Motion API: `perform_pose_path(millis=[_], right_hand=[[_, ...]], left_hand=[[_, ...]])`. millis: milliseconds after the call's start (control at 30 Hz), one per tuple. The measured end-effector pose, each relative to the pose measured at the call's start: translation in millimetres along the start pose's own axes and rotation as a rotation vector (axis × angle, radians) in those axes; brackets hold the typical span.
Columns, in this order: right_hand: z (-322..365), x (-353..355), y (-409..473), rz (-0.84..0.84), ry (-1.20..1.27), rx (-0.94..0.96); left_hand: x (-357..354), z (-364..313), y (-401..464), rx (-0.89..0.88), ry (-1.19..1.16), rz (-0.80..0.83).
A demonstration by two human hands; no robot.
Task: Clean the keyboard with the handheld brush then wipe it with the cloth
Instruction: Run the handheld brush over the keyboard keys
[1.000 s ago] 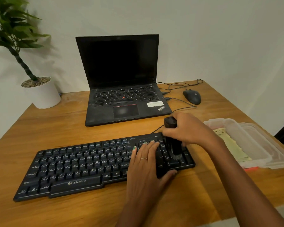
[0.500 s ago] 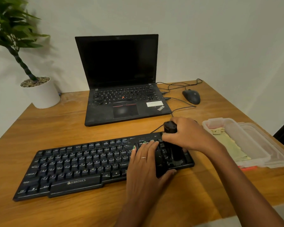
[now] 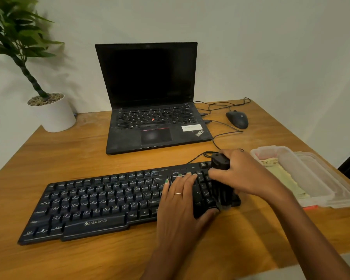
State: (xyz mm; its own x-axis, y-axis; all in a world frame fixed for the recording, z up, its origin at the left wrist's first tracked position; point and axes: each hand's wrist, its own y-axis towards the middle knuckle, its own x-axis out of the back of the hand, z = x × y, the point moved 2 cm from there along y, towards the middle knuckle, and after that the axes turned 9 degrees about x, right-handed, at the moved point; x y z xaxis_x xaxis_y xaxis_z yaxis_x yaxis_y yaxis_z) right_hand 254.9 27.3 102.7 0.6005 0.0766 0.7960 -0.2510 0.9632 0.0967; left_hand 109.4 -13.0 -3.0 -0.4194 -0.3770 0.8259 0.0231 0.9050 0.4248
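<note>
A brown wooden table [image 3: 89,158] holds everything. On it sits a long black keyboard [image 3: 101,205] near the front. Behind it is an open black laptop [image 3: 154,122]. A dark mouse [image 3: 237,119] sits to the right, a white plant pot [image 3: 55,114] at the back left, and a clear plastic box [image 3: 303,174] on the right.

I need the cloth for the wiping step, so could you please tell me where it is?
In the head view, the cloth lies in the clear plastic container on the table's right side, just right of the keyboard.
</note>
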Motion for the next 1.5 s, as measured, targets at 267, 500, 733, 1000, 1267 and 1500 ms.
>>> perform_pose_path(millis=[267, 500, 733, 1000, 1267, 1500], right_hand=[[3.7, -1.4, -4.7, -0.009, -0.029, 0.025], [0.0, -1.7, -5.2, -0.031, -0.052, 0.0], [-5.0, 0.0, -13.4, -0.246, 0.004, 0.004], [-14.9, 6.7, -18.0, -0.214, 0.099, -0.002], [-16.8, 7.1, -17.2, -0.275, 0.069, 0.011], [-9.4, 9.2, -13.2, -0.203, 0.101, 0.027]], left_hand=[[1.9, -0.5, 1.0, 0.004, -0.014, -0.015], [0.2, -0.7, -0.5, 0.002, -0.007, -0.009], [-0.8, 0.7, -0.5, 0.01, -0.008, 0.011], [-1.7, 0.4, 0.2, 0.005, -0.014, -0.01], [-2.0, 0.9, -0.2, 0.01, -0.023, 0.01], [-1.6, 1.1, 0.1, 0.004, -0.009, -0.004]])
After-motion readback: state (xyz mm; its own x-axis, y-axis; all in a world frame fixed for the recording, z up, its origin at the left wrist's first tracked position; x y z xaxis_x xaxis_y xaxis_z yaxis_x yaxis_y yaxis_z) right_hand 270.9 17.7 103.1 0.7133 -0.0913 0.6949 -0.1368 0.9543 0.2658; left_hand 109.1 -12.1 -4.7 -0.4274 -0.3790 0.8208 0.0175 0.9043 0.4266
